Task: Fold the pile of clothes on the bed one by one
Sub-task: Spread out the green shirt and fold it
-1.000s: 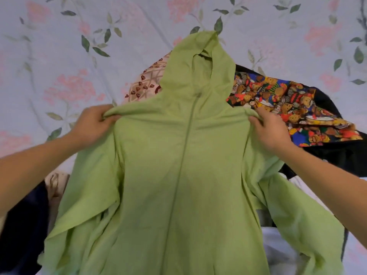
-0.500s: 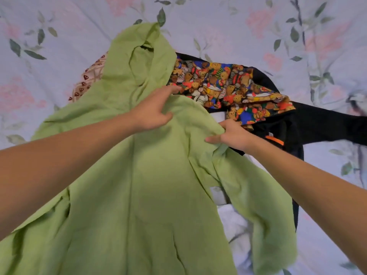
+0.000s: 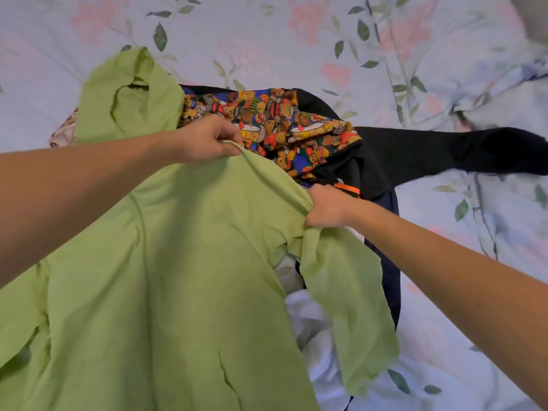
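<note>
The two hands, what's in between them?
In the head view, a taut edge of the green hoodie runs from the left hand to the right hand.

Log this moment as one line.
left hand: pinches light green hooded top shoulder | right hand: grips sleeve seam | fold: not yet

A bedroom in a home. The whole background is a bed covered by a pale bedsheet (image 3: 296, 40) printed with pink flowers and green leaves, creased as soft bedding creases. Household laundry lies heaped on it: a green hooded top (image 3: 178, 277) nearest, a teddy-bear print garment (image 3: 281, 123) beyond it, a black garment (image 3: 444, 149) stretching right, and white cloth (image 3: 311, 336) underneath. At the far right the sheet bunches into folds.
</note>
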Available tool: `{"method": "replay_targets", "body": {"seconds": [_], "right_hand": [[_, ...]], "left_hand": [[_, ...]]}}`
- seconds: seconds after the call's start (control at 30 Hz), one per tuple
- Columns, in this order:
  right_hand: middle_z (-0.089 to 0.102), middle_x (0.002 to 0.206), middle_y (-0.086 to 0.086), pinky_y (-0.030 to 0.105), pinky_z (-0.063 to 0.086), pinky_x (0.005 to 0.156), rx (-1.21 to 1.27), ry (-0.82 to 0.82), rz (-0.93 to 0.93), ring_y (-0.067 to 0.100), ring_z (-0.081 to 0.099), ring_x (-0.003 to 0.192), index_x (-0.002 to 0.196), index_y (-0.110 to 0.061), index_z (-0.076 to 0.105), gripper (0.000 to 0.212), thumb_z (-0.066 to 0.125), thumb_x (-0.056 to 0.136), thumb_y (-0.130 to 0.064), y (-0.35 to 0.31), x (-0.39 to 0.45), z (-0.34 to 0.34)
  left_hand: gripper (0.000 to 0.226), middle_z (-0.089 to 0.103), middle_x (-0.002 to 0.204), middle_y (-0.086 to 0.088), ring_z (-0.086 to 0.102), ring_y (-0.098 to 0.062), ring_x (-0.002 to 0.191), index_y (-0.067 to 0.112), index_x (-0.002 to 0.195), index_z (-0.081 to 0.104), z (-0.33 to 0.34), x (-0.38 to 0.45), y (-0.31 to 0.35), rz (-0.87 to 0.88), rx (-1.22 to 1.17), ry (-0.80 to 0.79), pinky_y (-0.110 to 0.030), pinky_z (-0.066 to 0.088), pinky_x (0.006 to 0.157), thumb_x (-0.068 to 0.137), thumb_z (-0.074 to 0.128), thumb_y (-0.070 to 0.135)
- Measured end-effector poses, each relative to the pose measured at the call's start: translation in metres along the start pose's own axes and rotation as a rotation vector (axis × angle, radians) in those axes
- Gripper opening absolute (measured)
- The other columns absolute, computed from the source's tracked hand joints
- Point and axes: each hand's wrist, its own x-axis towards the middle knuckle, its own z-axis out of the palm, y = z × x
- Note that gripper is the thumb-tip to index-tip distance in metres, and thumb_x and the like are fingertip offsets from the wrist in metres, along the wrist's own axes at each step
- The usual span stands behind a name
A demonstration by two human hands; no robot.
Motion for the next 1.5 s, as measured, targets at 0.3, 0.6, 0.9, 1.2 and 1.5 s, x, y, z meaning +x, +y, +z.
{"method": "replay_targets", "body": {"seconds": [0.3,0.6,0.9,1.2,1.5], "right_hand": [[0.072,0.091,0.013,0.042,0.056,0.075,0.356,0.315,0.119,0.030,0.066,0.089,0.090,-0.012,0.076,0.035,0.048,0.081,0.006,0.071,-0.042,-0.018],[0.061,0.072,0.007,0.028,0.044,0.060,0.346,0.291,0.125,0.022,0.054,0.071,0.077,-0.010,0.072,0.034,0.044,0.076,0.008,0.129,-0.053,-0.031],[0.055,0.067,0.005,0.028,0.038,0.052,0.221,0.366,0.378,0.028,0.054,0.069,0.065,-0.015,0.061,0.022,0.054,0.078,0.000,0.220,-0.083,-0.004],[0.066,0.104,0.008,0.036,0.061,0.064,0.535,0.234,0.439,0.025,0.068,0.086,0.109,-0.017,0.069,0.032,0.046,0.095,-0.001,0.302,-0.117,-0.010],[0.066,0.118,0.013,0.045,0.066,0.078,0.434,0.099,0.591,0.033,0.070,0.100,0.108,-0.011,0.077,0.036,0.049,0.095,0.008,0.345,-0.129,0.002]], "left_hand": [[0.012,0.067,0.096,-0.005,0.063,-0.030,0.094,0.025,0.095,0.063,0.015,0.011,0.012,-0.155,0.170,0.100,-0.040,0.051,0.084,0.091,0.072,0.017],[0.021,0.066,0.093,-0.007,0.062,-0.026,0.086,0.010,0.099,0.069,0.098,0.051,0.107,0.024,0.181,-0.215,-0.037,0.047,0.076,0.095,0.073,0.031],[0.010,0.066,0.087,-0.002,0.062,-0.027,0.085,0.021,0.092,0.068,0.115,0.074,0.122,-0.062,0.326,-0.038,-0.038,0.048,0.074,0.098,0.067,0.029],[0.021,0.065,0.077,-0.004,0.060,-0.025,0.075,0.022,0.079,0.065,0.138,0.084,0.138,0.023,0.424,-0.010,-0.039,0.046,0.067,0.099,0.065,0.030],[0.021,0.064,0.089,-0.012,0.058,-0.036,0.085,0.016,0.093,0.067,0.155,0.086,0.146,-0.059,0.467,0.092,-0.040,0.046,0.071,0.102,0.059,0.033]]}}
